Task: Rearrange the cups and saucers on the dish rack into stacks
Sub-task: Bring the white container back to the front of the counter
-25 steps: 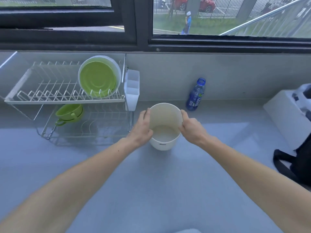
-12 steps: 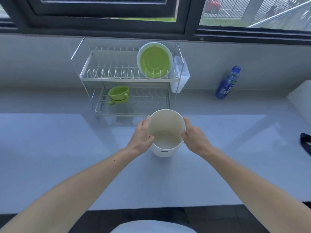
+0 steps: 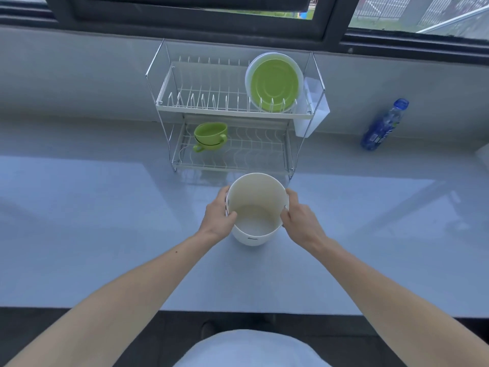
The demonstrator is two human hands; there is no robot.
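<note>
A two-tier wire dish rack [image 3: 232, 113] stands at the back of the grey counter. Green saucers backed by a white one [image 3: 274, 82] lean upright at the right end of its upper tier. Two green cups [image 3: 210, 136] sit stacked at the left of the lower tier. In front of the rack stands an empty white bucket [image 3: 255, 207]. My left hand [image 3: 218, 215] grips its left rim and my right hand [image 3: 300, 217] grips its right rim.
A white cutlery holder [image 3: 312, 112] hangs on the rack's right side. A blue bottle [image 3: 383, 125] stands against the back wall to the right. The counter's front edge [image 3: 238, 311] runs close to my body. A dark window frame sits above the wall.
My view has shifted left and back, so the rack now sits centred behind the bucket. Both hands keep the same grip on the bucket's rim.
</note>
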